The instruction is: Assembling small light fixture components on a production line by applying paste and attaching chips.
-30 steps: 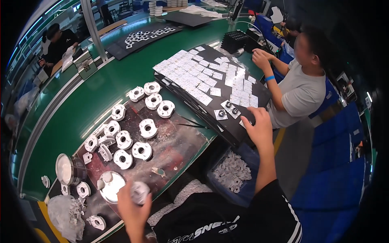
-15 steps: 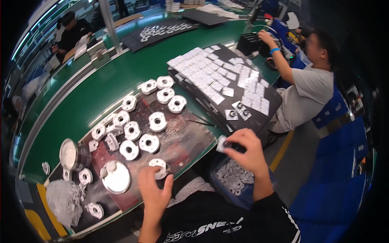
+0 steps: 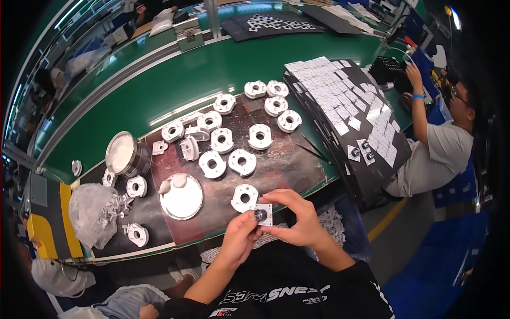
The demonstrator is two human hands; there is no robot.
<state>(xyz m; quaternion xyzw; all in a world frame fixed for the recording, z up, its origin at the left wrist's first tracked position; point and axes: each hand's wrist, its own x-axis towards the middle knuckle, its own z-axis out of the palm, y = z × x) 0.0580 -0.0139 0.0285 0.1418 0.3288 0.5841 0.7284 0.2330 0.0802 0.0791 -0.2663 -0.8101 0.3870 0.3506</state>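
Both hands, left hand (image 3: 240, 238) and right hand (image 3: 297, 220), pinch a small white square part (image 3: 263, 215) over the green workbench (image 3: 175, 85), white round housings (image 3: 241, 161) scattered everywhere.

Between hands: the gap is filled by a small white square plate (image 3: 263, 215), pinched by the left hand (image 3: 238, 238) and the right hand (image 3: 298, 220).
Just beyond hands: a white ring housing (image 3: 245, 197) lies touching the plate's far edge.
Further ahead: rows of white ring housings (image 3: 242, 161) are spread on the dark mat (image 3: 289, 170), with narrow lanes left between them.
Ahead-left: a round metal dish (image 3: 181, 198) is set near the left hand; bare mat is seen between.
Right: bare mat is left up to the black tray (image 3: 366, 175) of white plates.
Far left: a plastic bag (image 3: 93, 212) blocks the desk (image 3: 159, 90) edge.
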